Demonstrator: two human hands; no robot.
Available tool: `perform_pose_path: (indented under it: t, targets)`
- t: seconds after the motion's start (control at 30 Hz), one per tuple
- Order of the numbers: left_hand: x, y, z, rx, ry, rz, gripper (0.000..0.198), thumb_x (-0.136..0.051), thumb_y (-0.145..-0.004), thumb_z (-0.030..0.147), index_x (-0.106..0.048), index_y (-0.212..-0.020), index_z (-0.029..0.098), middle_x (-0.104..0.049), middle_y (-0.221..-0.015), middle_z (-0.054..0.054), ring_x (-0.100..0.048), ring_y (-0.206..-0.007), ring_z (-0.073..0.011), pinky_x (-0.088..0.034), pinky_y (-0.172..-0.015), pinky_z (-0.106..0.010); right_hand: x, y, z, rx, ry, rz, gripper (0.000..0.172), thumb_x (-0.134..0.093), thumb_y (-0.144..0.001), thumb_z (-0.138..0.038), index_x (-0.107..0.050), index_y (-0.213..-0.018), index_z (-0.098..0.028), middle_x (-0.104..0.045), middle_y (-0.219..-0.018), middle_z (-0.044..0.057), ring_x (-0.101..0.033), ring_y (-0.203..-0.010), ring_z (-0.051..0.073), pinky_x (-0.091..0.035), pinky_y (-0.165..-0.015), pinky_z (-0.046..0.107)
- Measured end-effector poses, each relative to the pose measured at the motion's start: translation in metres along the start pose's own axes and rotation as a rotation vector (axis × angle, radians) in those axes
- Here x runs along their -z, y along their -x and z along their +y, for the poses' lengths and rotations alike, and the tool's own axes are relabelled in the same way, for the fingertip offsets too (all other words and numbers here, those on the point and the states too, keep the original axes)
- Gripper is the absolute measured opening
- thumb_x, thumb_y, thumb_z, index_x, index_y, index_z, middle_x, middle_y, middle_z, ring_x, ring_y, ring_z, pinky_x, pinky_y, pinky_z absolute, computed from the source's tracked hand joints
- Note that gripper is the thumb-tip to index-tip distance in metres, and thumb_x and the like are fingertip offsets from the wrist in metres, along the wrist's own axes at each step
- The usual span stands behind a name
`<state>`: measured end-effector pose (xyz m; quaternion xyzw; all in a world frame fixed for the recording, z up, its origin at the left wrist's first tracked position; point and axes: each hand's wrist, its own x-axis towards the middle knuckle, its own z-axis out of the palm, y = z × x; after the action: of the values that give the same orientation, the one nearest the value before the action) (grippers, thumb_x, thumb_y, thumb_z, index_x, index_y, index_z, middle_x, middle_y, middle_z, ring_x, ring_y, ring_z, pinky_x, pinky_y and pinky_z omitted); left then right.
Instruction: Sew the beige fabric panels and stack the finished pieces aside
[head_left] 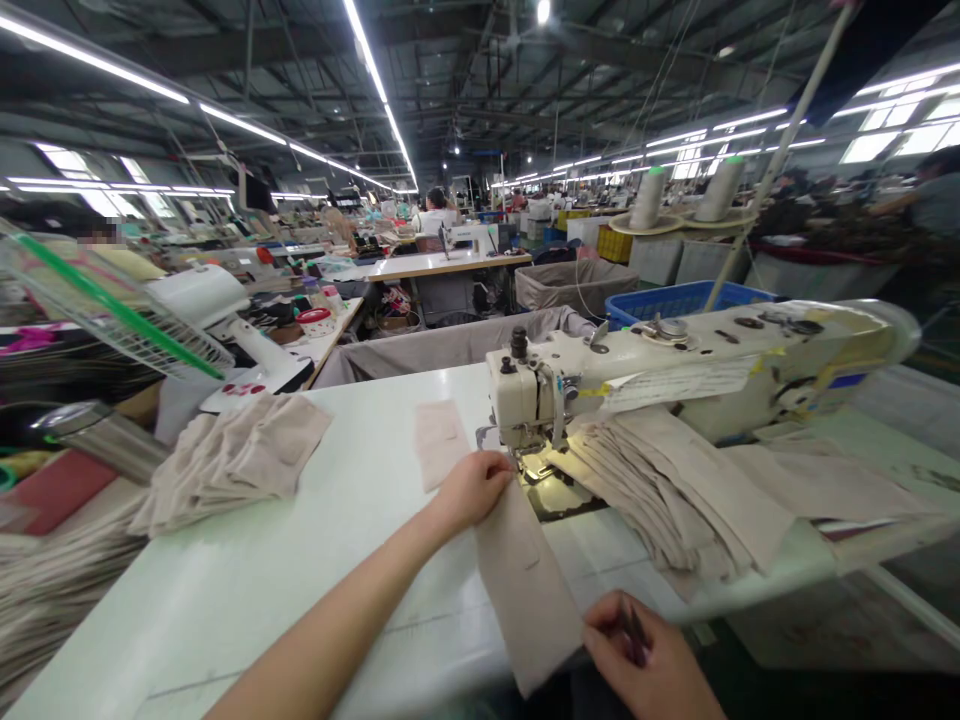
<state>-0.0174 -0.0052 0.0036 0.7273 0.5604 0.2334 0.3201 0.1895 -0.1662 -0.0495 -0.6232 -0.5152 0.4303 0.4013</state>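
Observation:
A long beige fabric strip (525, 580) runs from the needle area of a cream sewing machine (675, 375) down to the table's near edge. My left hand (472, 487) rests closed on the strip's far end, right beside the presser foot (534, 462). My right hand (645, 655) is at the near edge, fingers curled, pinching the strip's lower corner together with a small dark tool that I cannot make out. A separate small beige piece (440, 443) lies flat just left of the machine head.
A stack of beige pieces (232, 460) sits at the left of the white table (300, 570). More beige pieces (675, 490) drape under the machine arm at right. A white desk fan (187, 310), thread cones (649, 200), blue crate (682, 298) and other workstations stand beyond.

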Motion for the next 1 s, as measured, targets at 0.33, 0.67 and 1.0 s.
perform_pose_path:
  t: [0.33, 0.67, 1.0]
  targets:
    - [-0.015, -0.010, -0.003, -0.086, -0.207, 0.065, 0.014, -0.053, -0.077, 0.010, -0.059, -0.068, 0.018, -0.058, -0.070, -0.002, -0.051, -0.069, -0.0164, -0.037, -0.066, -0.026, 0.001, -0.002, 0.027, 0.592, 0.215, -0.095, 0.017, -0.049, -0.090, -0.017, -0.063, -0.097, -0.024, -0.066, -0.082, 0.000, -0.061, -0.062, 0.012, -0.050, -0.059, 0.019]
    - [-0.011, -0.022, 0.003, -0.010, -0.250, 0.040, 0.020, -0.054, -0.077, 0.016, -0.047, -0.057, 0.019, -0.044, -0.055, 0.003, -0.039, -0.055, -0.0119, -0.025, -0.055, -0.026, 0.003, -0.015, 0.030, 0.799, 0.473, -0.183, 0.033, -0.039, -0.085, -0.003, -0.054, -0.106, -0.023, -0.062, -0.096, 0.005, -0.067, -0.078, 0.014, -0.053, -0.068, 0.019]
    - [-0.012, -0.024, 0.003, 0.034, -0.275, 0.056, 0.021, -0.053, -0.078, 0.019, -0.050, -0.058, 0.019, -0.045, -0.056, 0.002, -0.038, -0.055, -0.0126, -0.024, -0.055, -0.026, -0.001, -0.014, 0.030, 0.794, 0.552, -0.171, 0.035, -0.040, -0.077, -0.002, -0.055, -0.102, -0.022, -0.065, -0.095, 0.004, -0.067, -0.077, 0.014, -0.052, -0.068, 0.018]
